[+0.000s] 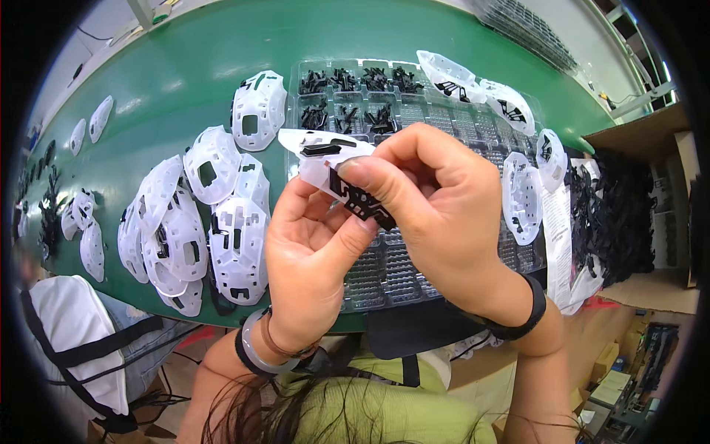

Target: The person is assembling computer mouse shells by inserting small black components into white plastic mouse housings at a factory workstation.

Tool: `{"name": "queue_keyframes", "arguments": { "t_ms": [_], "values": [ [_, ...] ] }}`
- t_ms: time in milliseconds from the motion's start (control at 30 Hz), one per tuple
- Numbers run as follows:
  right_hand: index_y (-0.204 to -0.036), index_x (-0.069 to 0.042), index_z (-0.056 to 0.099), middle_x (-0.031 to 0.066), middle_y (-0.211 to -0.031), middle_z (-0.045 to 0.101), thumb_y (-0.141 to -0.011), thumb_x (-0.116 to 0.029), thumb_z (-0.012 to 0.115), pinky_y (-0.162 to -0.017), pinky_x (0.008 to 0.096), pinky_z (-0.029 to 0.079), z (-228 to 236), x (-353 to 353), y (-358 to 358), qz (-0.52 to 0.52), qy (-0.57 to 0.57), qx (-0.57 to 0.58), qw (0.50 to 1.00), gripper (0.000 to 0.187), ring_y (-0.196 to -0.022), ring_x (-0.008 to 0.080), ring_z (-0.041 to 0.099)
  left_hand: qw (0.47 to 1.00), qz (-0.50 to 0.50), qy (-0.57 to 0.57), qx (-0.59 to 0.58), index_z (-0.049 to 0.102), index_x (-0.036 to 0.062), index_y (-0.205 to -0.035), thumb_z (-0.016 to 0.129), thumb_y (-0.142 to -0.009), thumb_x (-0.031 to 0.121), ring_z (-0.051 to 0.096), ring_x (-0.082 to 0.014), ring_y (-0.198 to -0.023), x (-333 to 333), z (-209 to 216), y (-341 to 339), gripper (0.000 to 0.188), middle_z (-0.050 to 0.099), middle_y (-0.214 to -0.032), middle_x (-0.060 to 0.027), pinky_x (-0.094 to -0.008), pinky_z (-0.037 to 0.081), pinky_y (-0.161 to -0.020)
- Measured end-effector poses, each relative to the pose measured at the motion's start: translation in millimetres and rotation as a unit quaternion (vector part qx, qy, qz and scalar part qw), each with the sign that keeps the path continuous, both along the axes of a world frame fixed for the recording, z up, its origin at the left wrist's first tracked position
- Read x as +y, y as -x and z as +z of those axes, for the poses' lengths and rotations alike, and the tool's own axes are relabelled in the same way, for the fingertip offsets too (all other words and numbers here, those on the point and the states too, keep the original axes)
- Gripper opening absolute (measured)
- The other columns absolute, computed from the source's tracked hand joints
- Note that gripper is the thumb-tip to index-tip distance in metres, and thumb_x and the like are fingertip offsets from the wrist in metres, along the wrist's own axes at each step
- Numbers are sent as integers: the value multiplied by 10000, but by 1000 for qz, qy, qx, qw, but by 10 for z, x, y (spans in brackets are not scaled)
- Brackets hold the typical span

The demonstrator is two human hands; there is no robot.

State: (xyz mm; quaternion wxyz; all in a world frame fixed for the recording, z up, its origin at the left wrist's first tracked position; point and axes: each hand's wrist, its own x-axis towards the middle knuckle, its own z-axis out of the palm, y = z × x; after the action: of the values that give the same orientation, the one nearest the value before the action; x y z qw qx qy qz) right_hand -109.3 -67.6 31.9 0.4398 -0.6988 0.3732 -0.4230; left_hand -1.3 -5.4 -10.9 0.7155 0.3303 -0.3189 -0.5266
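Note:
In front of me I hold a white translucent plastic shell (316, 172), tilted, with a long black insert (330, 148) in its upper slot. A black slotted plastic piece (361, 201) lies along its lower part. My left hand (305, 255) is closed round the lower side, its thumb against the black piece's bottom end. My right hand (444, 203) grips from the other side, thumb pressed on the shell near the black piece; its fingertips are hidden behind. Below and behind both hands is a clear compartment tray (384, 277).
Small black parts (376, 78) fill several tray compartments. White shells are stacked at the left (174, 237), and more shells (521, 196) rest on the tray's right side. A cardboard box (669, 285) with many black parts (621, 214) stands at the right. The table (214, 52) is green.

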Motion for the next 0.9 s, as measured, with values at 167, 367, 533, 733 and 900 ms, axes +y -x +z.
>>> {"name": "queue_keyframes", "arguments": {
  "t_ms": [167, 367, 533, 733, 900],
  "values": [
    [-759, 9, 594, 16, -658, 599, -769, -79, 660, -502, 168, 409, -32, -104, 90, 33, 33, 42, 998, 110, -578, 35, 516, 998, -21, -48, 25, 437, -34, -1130, 564, -790, -63, 537, -159, -961, 2, 78, -20, 364, 535, -1047, -100, -285, 446, -834],
    [-720, -2, 586, 1, -622, 572, -734, -69, 679, -470, 168, 380, -25, -127, 82, 48, 134, 79, 987, 115, -529, 37, 493, 997, -53, -58, -28, 410, -27, -1156, 521, -817, -20, 575, -176, -913, 11, 32, -63, 357, 552, -1024, -114, -310, 491, -799],
    [-711, -28, 575, 24, -636, 515, -694, -64, 688, -458, 211, 378, -42, -120, 89, -2, 221, 142, 965, 120, -518, 103, 492, 993, -52, -103, 23, 424, -32, -1147, 522, -831, 8, 582, -162, -890, 1, 78, -49, 333, 561, -1020, -110, -295, 500, -779],
    [-781, -16, 554, 60, -706, 524, -684, -20, 663, -507, 241, 406, -29, -77, 192, 42, 242, 165, 955, 146, -582, 152, 514, 994, -53, -94, -28, 441, -33, -1134, 531, -831, 4, 584, -153, -889, -3, 40, -63, 318, 572, -1019, -98, -286, 506, -772],
    [-773, -11, 528, 78, -725, 511, -689, -16, 654, -543, 270, 415, -60, -24, 168, 0, 227, 174, 958, 151, -620, 196, 510, 996, -19, -82, -31, 433, -30, -1143, 527, -833, 3, 583, -155, -900, 1, 71, -19, 325, 574, -1021, -101, -292, 506, -772]
  ]
}}
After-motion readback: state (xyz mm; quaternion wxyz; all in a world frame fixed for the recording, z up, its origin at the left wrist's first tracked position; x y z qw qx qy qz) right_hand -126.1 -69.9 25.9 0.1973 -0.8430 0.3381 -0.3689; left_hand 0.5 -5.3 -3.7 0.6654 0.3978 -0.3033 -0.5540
